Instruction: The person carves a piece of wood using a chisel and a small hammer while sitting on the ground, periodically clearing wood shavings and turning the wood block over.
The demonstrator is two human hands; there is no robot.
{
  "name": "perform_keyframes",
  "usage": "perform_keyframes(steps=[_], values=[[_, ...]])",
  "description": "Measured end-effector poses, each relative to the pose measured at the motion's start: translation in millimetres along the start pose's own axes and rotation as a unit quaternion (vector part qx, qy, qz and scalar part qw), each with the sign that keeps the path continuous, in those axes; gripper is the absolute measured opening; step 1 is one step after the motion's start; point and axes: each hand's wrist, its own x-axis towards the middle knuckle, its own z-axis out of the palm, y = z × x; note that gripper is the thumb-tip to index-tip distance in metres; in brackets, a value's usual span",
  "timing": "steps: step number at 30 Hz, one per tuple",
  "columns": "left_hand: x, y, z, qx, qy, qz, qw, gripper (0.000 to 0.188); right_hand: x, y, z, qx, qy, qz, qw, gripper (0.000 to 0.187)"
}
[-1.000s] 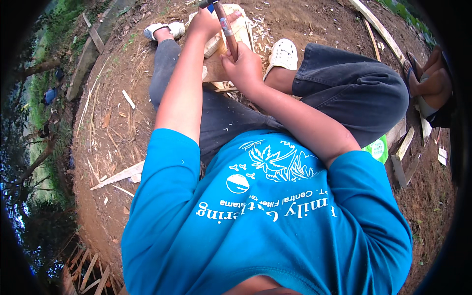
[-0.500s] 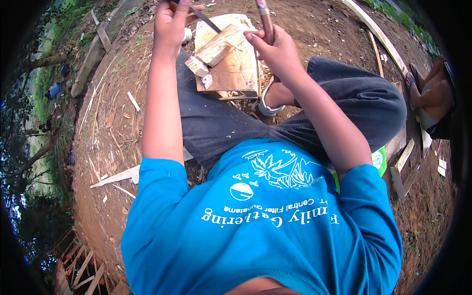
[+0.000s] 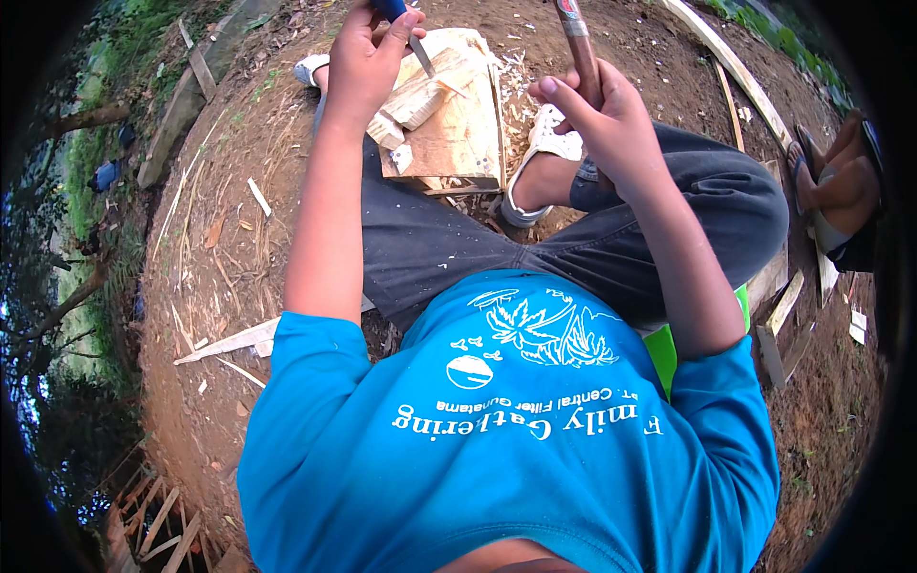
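My left hand (image 3: 368, 72) is closed around the blue handle of a chisel (image 3: 422, 59). The blade slants down to a rough, pale block of wood (image 3: 417, 103), its tip at or just above the top. Under the block lies a thick wooden board (image 3: 449, 148), and a smaller wood piece (image 3: 385, 131) rests against the block's near end. To the right of the board, my right hand (image 3: 611, 115) grips a brown wooden tool handle (image 3: 581, 57) held upright. The far end of that tool is cut off by the upper edge.
My legs in dark trousers (image 3: 669, 181) bend around the board, with a white shoe (image 3: 549, 143) close to its right side. Chips and wood strips (image 3: 239, 339) lie on the brown soil. Another person's sandalled feet (image 3: 812, 177) are at the far right, near a long plank (image 3: 735, 67).
My left hand has moved right and slightly down, and the chisel stands steeper over the block. My right hand has shifted right and down with the wooden handle, away from the block.
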Motion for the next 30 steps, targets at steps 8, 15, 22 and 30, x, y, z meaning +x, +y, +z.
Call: perform_keyframes(steps=[8, 15, 22, 30], values=[[-3.0, -10.4, -4.2, -0.043, 0.012, -0.015, 0.999, 0.030, -2.8, -37.2, -20.8, -0.082, -0.065, 0.047, 0.993, 0.030], [-6.6, -16.0, -0.3, -0.048, 0.010, -0.013, 0.999, 0.028, 33.0, -154.2, -10.1, -0.276, -0.051, -0.170, 0.945, 0.031], [-8.6, -30.0, -6.9, -0.036, 0.025, 0.011, 0.999, 0.026, 45.8, -203.2, 9.7, -0.555, -0.148, -0.257, 0.777, 0.030], [-8.2, -30.4, -8.9, -0.088, 0.007, 0.016, 0.996, 0.027, 56.2, -231.9, 38.6, -0.582, -0.182, -0.120, 0.784, 0.035]])
